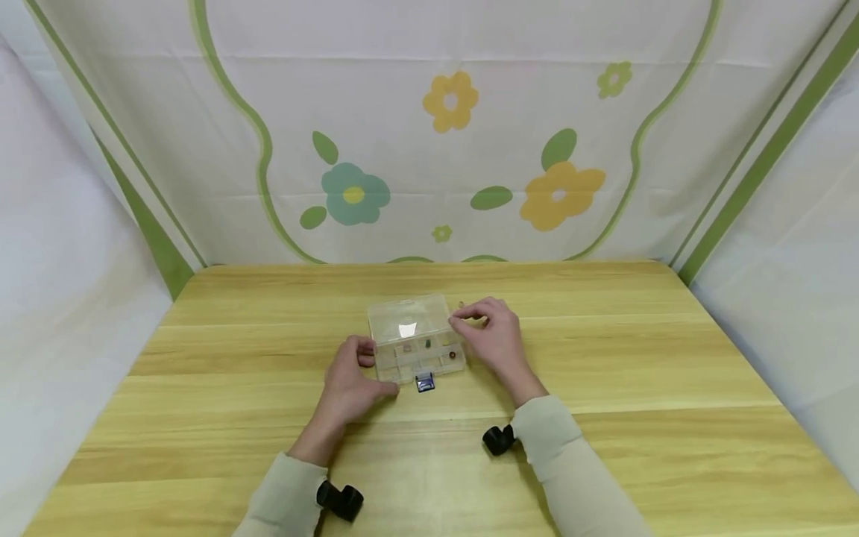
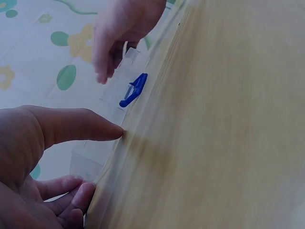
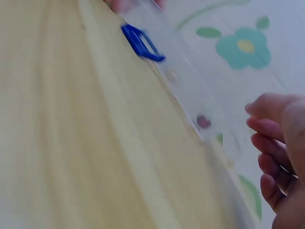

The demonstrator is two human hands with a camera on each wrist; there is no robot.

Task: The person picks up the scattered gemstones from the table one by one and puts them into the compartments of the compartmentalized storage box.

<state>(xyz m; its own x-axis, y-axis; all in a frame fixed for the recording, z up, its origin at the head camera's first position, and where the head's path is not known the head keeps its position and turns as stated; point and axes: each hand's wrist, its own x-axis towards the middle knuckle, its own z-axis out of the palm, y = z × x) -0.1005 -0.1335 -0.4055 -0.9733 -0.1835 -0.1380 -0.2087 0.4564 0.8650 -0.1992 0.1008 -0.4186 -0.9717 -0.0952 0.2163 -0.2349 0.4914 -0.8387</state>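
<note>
A clear plastic compartment box (image 1: 388, 360) sits on the table, its transparent lid (image 1: 385, 319) raised at the back. A blue latch (image 1: 425, 382) hangs at its front edge. Small beads lie inside, among them a dark green one (image 1: 428, 344) and a reddish-brown one (image 1: 452, 356). My left hand (image 1: 352, 380) grips the box's left end, thumb at the front edge and bent fingers by the side. Over at the right edge of the lid, my right hand (image 1: 495, 333) brings thumb and index fingertips together; whether something small lies between them cannot be seen.
A tiny object (image 1: 461, 304) is on the wooden table (image 1: 637, 447) just behind the right hand. A flowered cloth (image 1: 403, 112) rises behind the table's back edge. Black wrist cameras (image 1: 340, 501) sit at both cuffs.
</note>
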